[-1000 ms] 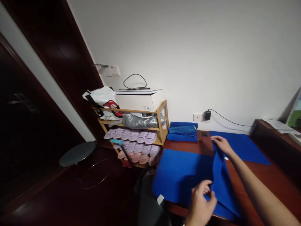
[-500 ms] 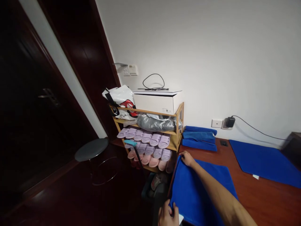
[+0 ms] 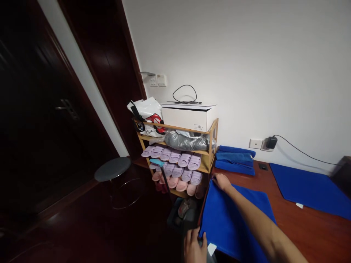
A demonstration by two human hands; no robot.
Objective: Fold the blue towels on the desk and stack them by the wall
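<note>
A blue cloth [image 3: 227,215] lies flat on the reddish-brown table [image 3: 298,233], with a white tag [image 3: 211,249] at its near edge. My right hand [image 3: 221,181] pinches its far left corner, and the right forearm crosses over the cloth. At the near left corner, my left hand [image 3: 195,246] has thumb and fingers closed on the cloth's edge. Part of the cloth is hidden under my forearm. Farther back by the wall rests a folded blue cloth stack [image 3: 234,160]. Another blue cloth [image 3: 309,190] is spread on the right.
Left of the table stands a wooden rack [image 3: 204,164] with purple and pink slippers [image 3: 175,157], a white box [image 3: 186,117] and a printed bag [image 3: 149,115]. A round stool [image 3: 113,169] is near the door [image 3: 60,146]. A black plug adapter [image 3: 271,142] sits in the wall.
The view has shifted slightly, moving the scene a little to the right. Both hands stay at the cloth's left corners; the near corner and its tag show more fully beside my left hand.
</note>
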